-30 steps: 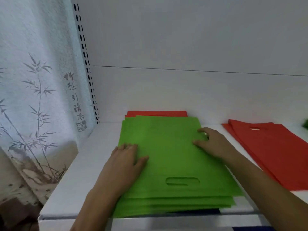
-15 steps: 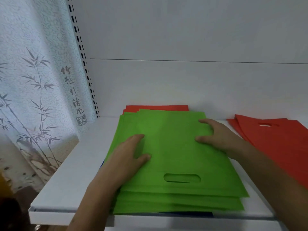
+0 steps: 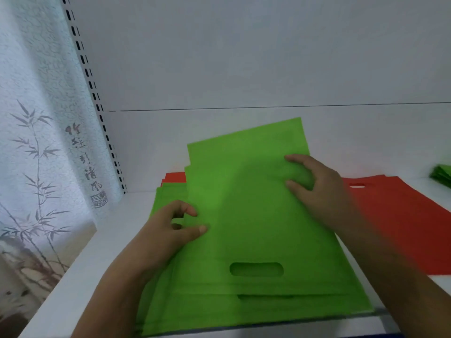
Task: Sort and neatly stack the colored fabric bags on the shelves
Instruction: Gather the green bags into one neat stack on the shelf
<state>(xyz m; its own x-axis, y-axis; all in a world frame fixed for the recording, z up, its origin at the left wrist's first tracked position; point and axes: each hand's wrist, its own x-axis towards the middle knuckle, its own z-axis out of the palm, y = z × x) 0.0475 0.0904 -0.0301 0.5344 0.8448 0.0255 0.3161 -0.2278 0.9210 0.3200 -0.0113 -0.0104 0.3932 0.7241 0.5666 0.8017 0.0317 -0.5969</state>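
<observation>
White shelf [image 3: 80, 259] beside a bamboo-print curtain [image 3: 36, 142]. Left hand [image 3: 168, 230] pinches and right hand [image 3: 314, 189] grips the tilted top green bags [image 3: 256, 215]; red bags [image 3: 400, 223] alongside.

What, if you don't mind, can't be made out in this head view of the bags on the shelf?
- Red bags at the back: mostly covered by the green stack; count unknowable.
- Green pile at far right: cut off by the frame edge.
- Left hand fingers: tips tucked behind the green edge.
- Right forearm: motion-blurred.
</observation>
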